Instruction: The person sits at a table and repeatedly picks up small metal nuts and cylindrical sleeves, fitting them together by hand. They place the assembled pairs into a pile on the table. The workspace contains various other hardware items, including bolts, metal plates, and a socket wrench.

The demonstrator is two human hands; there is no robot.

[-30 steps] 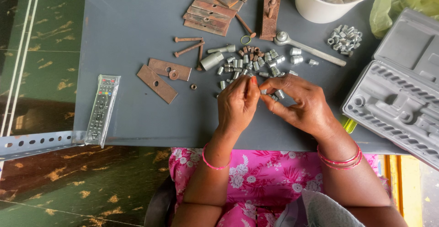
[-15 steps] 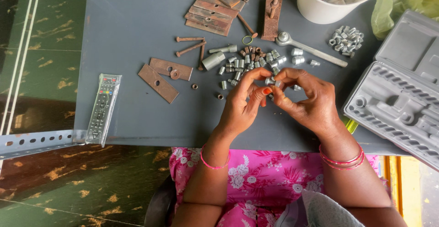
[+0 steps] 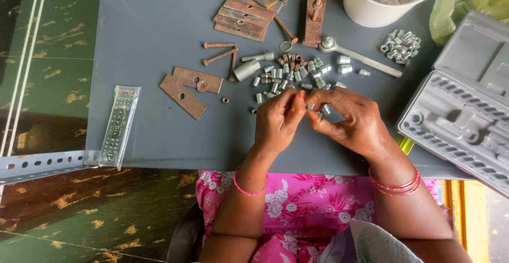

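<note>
My left hand (image 3: 278, 121) and my right hand (image 3: 354, 122) meet above the near middle of the grey table (image 3: 143, 40). Their fingertips pinch a small silver socket (image 3: 311, 106) between them. Just beyond the fingers lies a scatter of small sockets and nuts (image 3: 289, 72), some shiny, some rusty. A ratchet wrench (image 3: 356, 55) lies past that scatter, to the right.
Rusty flat plates (image 3: 246, 11) and bolts (image 3: 220, 51) lie at the back; two holed strips (image 3: 188, 88) at left. A wrapped remote control (image 3: 117, 125) rests near the left edge. A white bucket (image 3: 387, 0), a second nut pile (image 3: 401, 44) and an open grey tool case (image 3: 461, 109) stand right.
Both hands have drawn slightly back from the socket pile toward me, and the fingertips have closed together around a small socket.
</note>
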